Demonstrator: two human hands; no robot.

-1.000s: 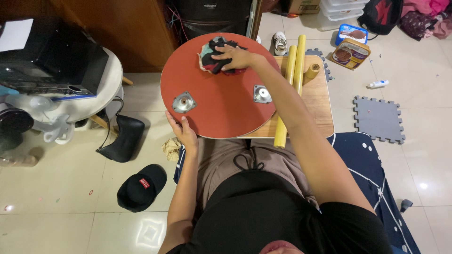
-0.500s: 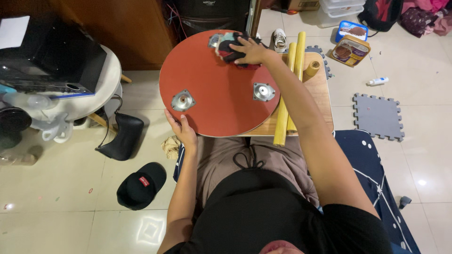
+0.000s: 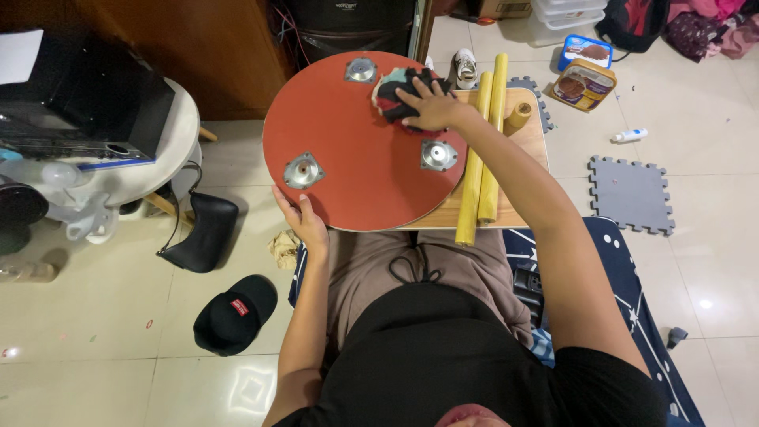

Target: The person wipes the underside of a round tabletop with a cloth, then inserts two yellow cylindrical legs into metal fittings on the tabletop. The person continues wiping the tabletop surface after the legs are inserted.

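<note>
So, seated person, round red tabletop (image 3: pixel 364 150) lying underside-up across a small wooden lap table (image 3: pixel 528 134). Right hand (image 3: pixel 427 107) presses flat, fingers spread, on a bunched multicoloured cloth (image 3: pixel 395 87) at the tabletop's far edge, between two of the three metal leg plates (image 3: pixel 439 155). Left hand (image 3: pixel 304 225) clamps the tabletop's near-left rim, thumb on top, fingers under. Two yellow wooden legs (image 3: pixel 484 150) lie just right of the tabletop on the lap table. Black cap (image 3: pixel 235 314) on the floor, near-left of it. Risk, my read: the tabletop overhangs well left of its support; if the rim grip loosens, a hard push could tip it, or nudge the legs rolling off.
</note>
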